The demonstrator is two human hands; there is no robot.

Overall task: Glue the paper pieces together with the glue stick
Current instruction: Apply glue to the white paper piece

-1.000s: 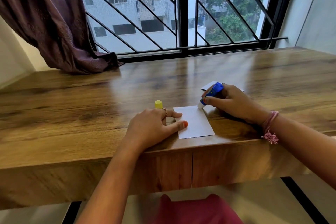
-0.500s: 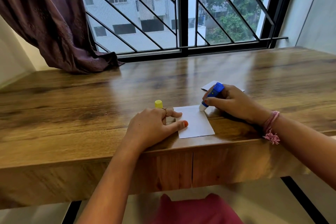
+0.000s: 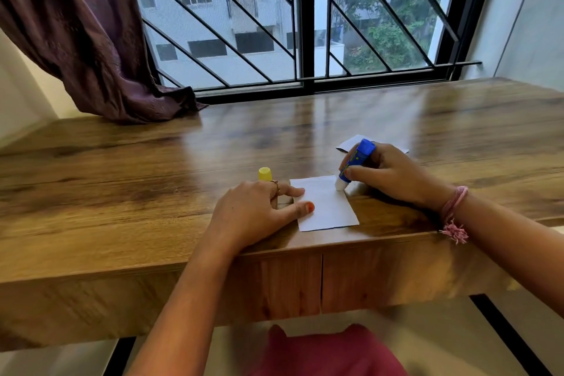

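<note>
A white paper piece [image 3: 328, 207] lies near the front edge of the wooden table [image 3: 152, 192]. My left hand [image 3: 256, 210] rests flat beside it, thumb and a fingertip pressing its left edge. My right hand [image 3: 390, 174] grips a blue glue stick [image 3: 357, 162], tilted, with its white tip touching the paper's upper right corner. A second white paper piece [image 3: 351, 143] lies behind my right hand, mostly hidden. The yellow glue cap [image 3: 265, 174] stands upright just beyond my left hand.
A dark purple curtain [image 3: 91, 40] drapes onto the table's far left. A barred window [image 3: 305, 24] runs along the back edge. A wall [image 3: 534, 24] closes the right side. Red cloth [image 3: 329, 354] shows below the table.
The glue stick's tip has slid slightly down and left along the paper's upper right corner, and the stick stands a little steeper. My left hand has stayed in place.
</note>
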